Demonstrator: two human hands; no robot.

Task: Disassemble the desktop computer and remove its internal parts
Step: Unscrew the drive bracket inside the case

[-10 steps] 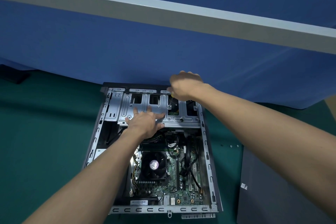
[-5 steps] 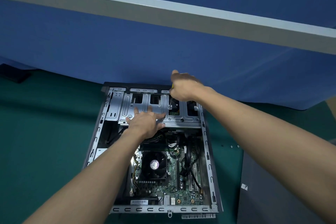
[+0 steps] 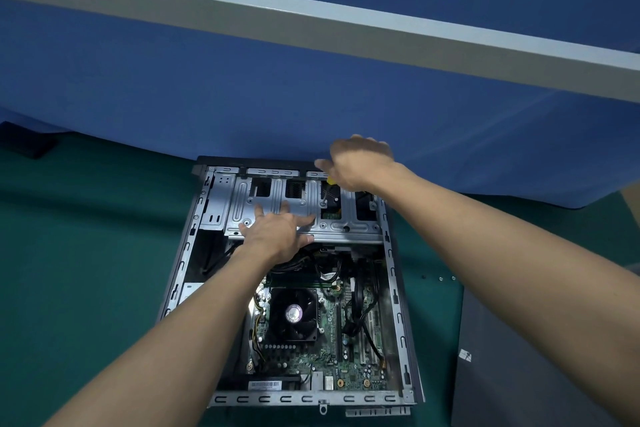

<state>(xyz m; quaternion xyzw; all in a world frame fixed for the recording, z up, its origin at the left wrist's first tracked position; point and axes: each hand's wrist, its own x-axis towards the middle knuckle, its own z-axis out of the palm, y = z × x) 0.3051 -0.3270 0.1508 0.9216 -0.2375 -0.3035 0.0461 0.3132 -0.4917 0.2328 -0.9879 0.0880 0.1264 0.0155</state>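
Gripping the screwdriver (image 3: 330, 181) in the right hand (image 3: 360, 163), fingers (image 3: 322, 163) curled round its yellow handle, shaft slanting down-left to a screw (image 3: 323, 204) just under them. Pressing the left hand (image 3: 277, 232) flat on the drive cage (image 3: 349, 227), fingers (image 3: 259, 211) spread, the screw lying just right of those fingertips.

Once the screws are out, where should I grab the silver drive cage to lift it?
Grip the drive cage by its near folded lip, coming from the motherboard side: that edge overhangs open space, while the far edge sits against the front panel.
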